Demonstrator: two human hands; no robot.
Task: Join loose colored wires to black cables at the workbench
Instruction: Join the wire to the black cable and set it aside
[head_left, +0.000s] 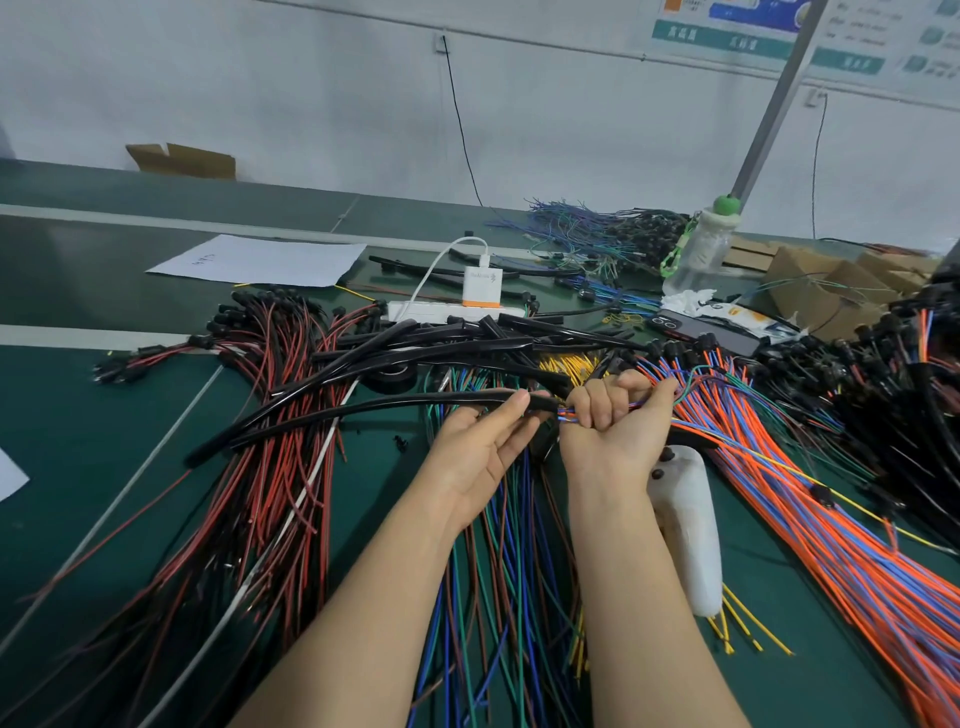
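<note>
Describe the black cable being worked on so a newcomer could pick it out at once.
On the green workbench, find the two hands near the middle. The left hand pinches one black cable that arcs away leftward over the red and black wires. Unlike the black cables heaped by the white power strip, its end meets the colored wires held in the right hand.

Mid-tabletop (78, 467), the left grip (483, 447) holds a cable (363, 408) trailing off left, its end just beside the right grip (618, 415), which clutches a wire bunch (701, 379) fanning right. Behind them a charger (482, 287) sits on a power strip (447, 310). A paper sheet (260, 260) lies further left, a bottle (698, 249) and phone (701, 332) to the right, cartons (831, 291) beyond.
</note>
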